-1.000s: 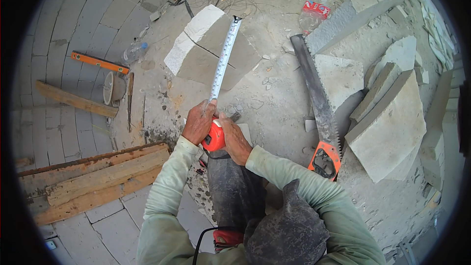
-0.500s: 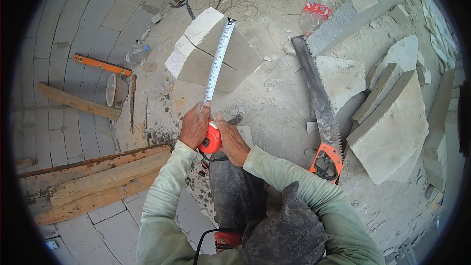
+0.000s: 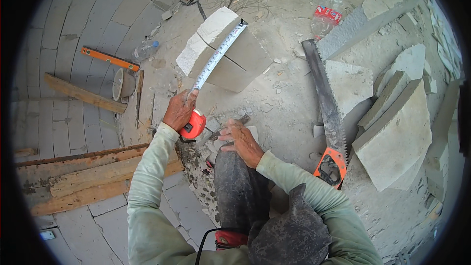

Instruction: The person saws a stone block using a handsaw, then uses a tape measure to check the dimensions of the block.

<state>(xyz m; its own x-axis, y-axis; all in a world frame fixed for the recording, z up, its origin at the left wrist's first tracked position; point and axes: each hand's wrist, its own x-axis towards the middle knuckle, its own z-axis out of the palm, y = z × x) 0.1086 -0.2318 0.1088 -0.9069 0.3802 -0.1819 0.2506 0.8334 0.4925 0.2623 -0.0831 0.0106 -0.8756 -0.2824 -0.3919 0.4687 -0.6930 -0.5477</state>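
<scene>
Tape measure [image 3: 197, 123] held in left hand [image 3: 179, 110], fingers curled; right hand [image 3: 242, 143] empty, palm down, fingers parted.

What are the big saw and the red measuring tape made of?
Saw blade: probably steel, dull dark grey, toothed. Orange handle: likely plastic, evenly coloured. Tape case: seemingly smooth plastic, bright red. Tape strip: maybe coated metal, white, thin and bending in a curve; plastic is possible.

1 head-worn fisheye view, facing down
</scene>
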